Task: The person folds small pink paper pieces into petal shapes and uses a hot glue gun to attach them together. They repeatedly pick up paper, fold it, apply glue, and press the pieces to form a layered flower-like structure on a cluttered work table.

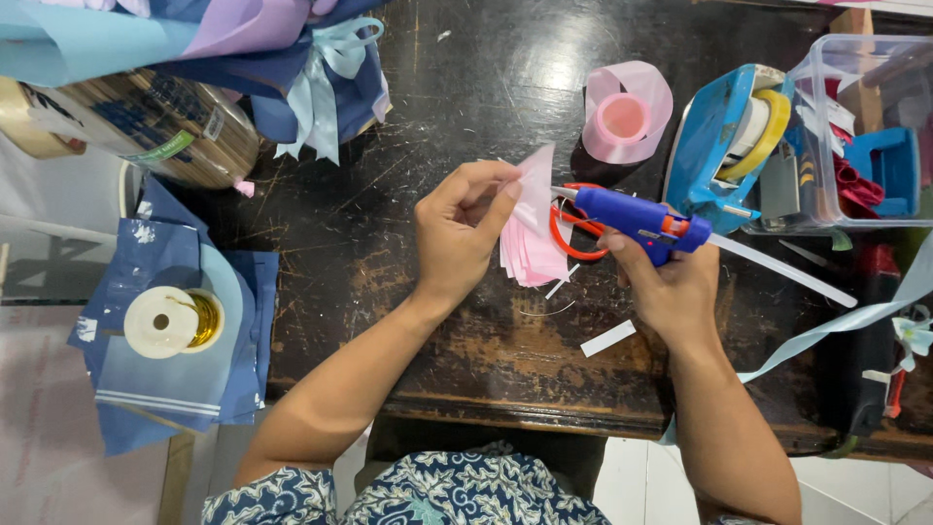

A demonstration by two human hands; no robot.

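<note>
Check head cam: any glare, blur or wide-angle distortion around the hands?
Head view: hands sharp, left hand pinching pale pink paper petals, right hand holding the blue glue gun; soft sheen on the dark scratched wooden table; edges bow slightly; lighting even, shadows faint.

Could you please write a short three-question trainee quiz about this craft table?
1. True or false: the right hand holds a blue hot glue gun.
2. What does the left hand pinch? A) pink paper pieces B) a tape dispenser C) a spool
3. Fill in: the orange-handled scissors lie on the dark wooden ____.

Key:
1. True.
2. A.
3. Table.
</note>
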